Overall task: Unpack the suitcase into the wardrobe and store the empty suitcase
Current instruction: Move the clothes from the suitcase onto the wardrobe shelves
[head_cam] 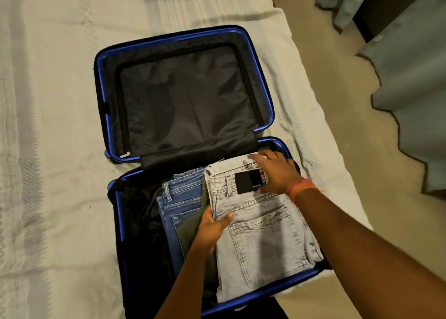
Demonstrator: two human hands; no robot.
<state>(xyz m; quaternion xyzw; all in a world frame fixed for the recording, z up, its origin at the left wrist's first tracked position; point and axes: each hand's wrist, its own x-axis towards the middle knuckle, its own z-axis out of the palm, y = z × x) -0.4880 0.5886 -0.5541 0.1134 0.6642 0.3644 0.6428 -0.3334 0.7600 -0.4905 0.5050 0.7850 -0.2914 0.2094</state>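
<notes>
A blue hard-shell suitcase (255, 60) lies open on the bed, its lid half lined in black and zipped. In the near half, folded light grey jeans (263, 248) sit on top at the right. An olive garment (190, 227) and folded blue jeans (178, 198) lie to their left. My left hand (213, 229) grips the left edge of the grey jeans, thumb on top and fingers tucked under. Over the waistband, my right hand (275, 174) rests with fingers spread beside the black label, an orange band on its wrist.
The cream bedspread (55, 135) extends far to the left and behind the suitcase. The bed's edge runs diagonally at the right, with beige floor (347, 82) beyond. Grey-green curtains (410, 101) hang at the far right.
</notes>
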